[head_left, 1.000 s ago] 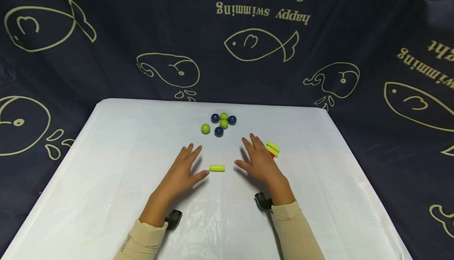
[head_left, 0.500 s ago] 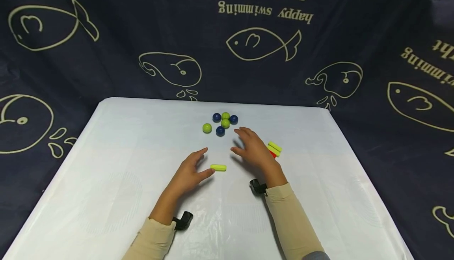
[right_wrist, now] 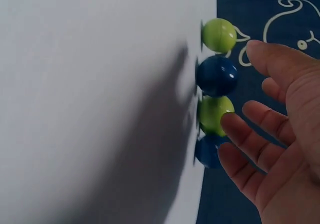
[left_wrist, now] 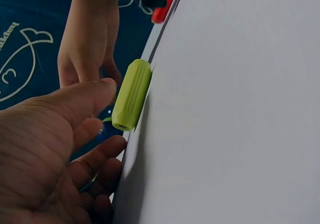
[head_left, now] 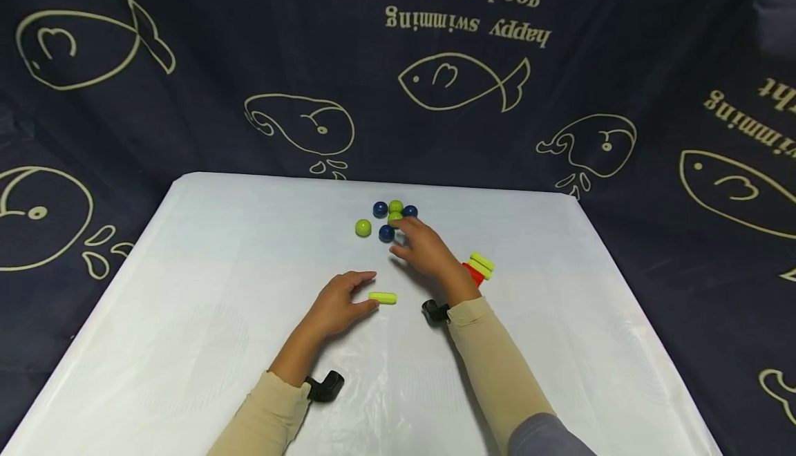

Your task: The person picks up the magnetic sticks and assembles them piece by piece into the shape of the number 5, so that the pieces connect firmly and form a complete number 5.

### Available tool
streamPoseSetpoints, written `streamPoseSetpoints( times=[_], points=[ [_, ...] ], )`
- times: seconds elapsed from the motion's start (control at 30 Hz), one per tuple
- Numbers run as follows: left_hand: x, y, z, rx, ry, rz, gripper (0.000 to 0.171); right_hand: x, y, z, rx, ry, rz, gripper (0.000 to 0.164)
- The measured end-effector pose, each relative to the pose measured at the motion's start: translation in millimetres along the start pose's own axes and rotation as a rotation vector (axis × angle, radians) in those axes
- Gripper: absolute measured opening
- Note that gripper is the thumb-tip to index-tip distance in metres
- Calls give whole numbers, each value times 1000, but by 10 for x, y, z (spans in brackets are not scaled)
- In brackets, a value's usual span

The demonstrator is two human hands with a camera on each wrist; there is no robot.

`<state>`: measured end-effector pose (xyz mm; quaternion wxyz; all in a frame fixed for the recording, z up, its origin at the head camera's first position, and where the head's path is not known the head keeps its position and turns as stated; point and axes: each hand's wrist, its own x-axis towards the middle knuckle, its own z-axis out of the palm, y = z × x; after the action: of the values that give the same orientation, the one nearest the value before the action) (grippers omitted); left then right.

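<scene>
A short yellow-green ribbed stick (head_left: 384, 298) lies near the middle of the white table. My left hand (head_left: 338, 304) is beside its left end, thumb and fingers apart; in the left wrist view the thumb tip is right at the stick (left_wrist: 132, 96). Farther back, my right hand (head_left: 425, 249) reaches over a cluster of small glossy balls, fingers gently bent around empty space. The nearest dark blue ball (head_left: 386, 233) sits just left of its fingertips, and a green ball (right_wrist: 216, 115) shows behind them in the right wrist view. Another green ball (head_left: 363, 228) stands apart on the left.
Right of my right wrist lie a red piece (head_left: 474, 274) and two yellow-green sticks (head_left: 482, 261) side by side. More blue and green balls (head_left: 381, 209) sit near the table's back edge. A dark cloth (head_left: 205, 131) with fish drawings hangs behind the white table (head_left: 186, 269).
My right hand has moved forward and left, from beside the red piece to the balls. My left hand has come slightly right, its thumb now at the stick's end, fingers drawn closer together.
</scene>
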<state>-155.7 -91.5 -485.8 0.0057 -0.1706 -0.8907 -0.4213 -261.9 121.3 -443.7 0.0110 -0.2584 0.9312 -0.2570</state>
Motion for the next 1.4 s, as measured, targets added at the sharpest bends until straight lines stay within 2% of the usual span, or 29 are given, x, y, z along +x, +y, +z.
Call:
streamPoseSetpoints(
  times=[0.2,0.4,0.63,0.83,1.07,1.27,1.4],
  points=[
    [-1,16,71,89,27,44,42,139,1,83,31,-10,-3,50],
    [-16,66,126,155,67,45,35,224,9,151,8,-38,38,49],
    [-16,88,158,166,96,36,27,211,19,197,-12,-77,49,48],
    [-8,86,164,172,108,24,23,184,26,206,52,-71,99,41],
    [-20,89,147,137,101,9,22,20,17,156,203,-53,144,38],
    [-12,92,139,133,101,-6,21,-236,-25,78,396,-59,197,36],
    [-13,92,138,107,101,-15,20,-443,-73,33,446,-42,222,36]
  ],
)
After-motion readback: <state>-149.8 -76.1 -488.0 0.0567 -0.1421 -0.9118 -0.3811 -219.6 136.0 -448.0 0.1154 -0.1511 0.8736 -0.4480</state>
